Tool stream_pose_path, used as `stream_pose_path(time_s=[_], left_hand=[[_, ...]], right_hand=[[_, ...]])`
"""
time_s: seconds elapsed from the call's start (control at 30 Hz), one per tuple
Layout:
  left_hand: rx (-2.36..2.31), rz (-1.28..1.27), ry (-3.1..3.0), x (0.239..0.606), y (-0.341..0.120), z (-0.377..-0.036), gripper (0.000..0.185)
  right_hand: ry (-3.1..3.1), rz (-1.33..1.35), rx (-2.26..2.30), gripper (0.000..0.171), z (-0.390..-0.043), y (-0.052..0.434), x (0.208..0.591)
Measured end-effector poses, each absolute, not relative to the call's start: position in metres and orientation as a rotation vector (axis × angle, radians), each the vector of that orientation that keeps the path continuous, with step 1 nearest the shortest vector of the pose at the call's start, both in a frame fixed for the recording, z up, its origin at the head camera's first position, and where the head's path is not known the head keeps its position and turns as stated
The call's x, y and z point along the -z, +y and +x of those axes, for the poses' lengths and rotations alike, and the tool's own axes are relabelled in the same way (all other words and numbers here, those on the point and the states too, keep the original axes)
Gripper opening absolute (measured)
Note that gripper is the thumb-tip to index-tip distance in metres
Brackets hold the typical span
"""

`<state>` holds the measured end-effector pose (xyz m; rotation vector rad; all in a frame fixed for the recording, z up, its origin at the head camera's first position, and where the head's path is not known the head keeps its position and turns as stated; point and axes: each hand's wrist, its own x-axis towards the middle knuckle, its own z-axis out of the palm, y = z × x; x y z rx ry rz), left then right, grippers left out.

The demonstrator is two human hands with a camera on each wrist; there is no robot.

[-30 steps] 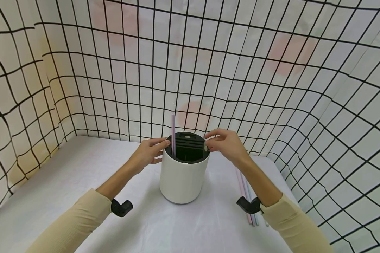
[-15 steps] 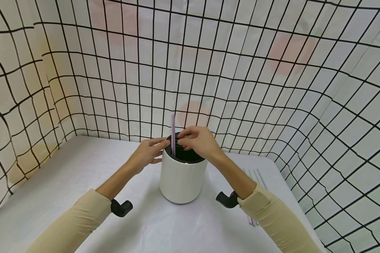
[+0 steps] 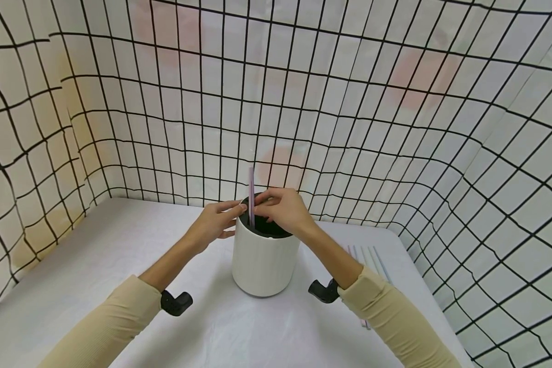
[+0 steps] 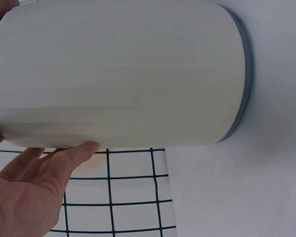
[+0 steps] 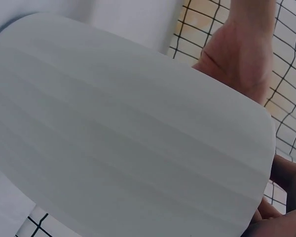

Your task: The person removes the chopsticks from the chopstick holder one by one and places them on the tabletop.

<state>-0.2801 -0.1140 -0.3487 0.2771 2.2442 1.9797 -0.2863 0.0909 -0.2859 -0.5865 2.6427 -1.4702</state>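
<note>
A white, round utensil holder [image 3: 264, 266] with a black divided insert [image 3: 273, 232] stands upright on the table. Two thin purple straws [image 3: 251, 184], close together, stand upright in its left part. My left hand [image 3: 213, 225] holds the holder's left side, thumb on the rim and fingers around the outside wall. Over the opening, the thumb and forefinger of my right hand [image 3: 282, 209] pinch at the straws, hiding much of the insert. Both wrist views mostly show the holder's smooth wall [image 4: 123, 79], with my left hand beside it [image 5: 241, 61] in the right wrist view.
Several pastel straws [image 3: 370, 260] lie on the white-covered table [image 3: 202, 327] at the right, partly hidden under my right forearm. A black wire grid [image 3: 276, 122] encloses the back and both sides.
My right hand has moved left from the holder's right rim across the opening, its fingertips now at the purple straws. My left hand and the holder have stayed in place.
</note>
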Motion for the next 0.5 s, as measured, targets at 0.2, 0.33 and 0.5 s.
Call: stream_pose_path(time_s=[0.2,0.33,0.5], left_hand=[[-1.967,0.280,2.260,0.3484,-0.1147,-0.2795,0.062],[-1.965,0.284,2.262,0.3485,-0.1139,-0.2795,0.062],[-1.961,0.278,2.263,0.3486,-0.1127,-0.2797,0.063]], right_hand=[[2.693,-0.618,1.479,0.017,-0.2844,0.0878,0.2895],[2.721,-0.617,1.491,0.015,-0.2841,0.0871,0.2909],[2.728,-0.593,1.507,0.015,-0.2844,0.0881,0.2918]])
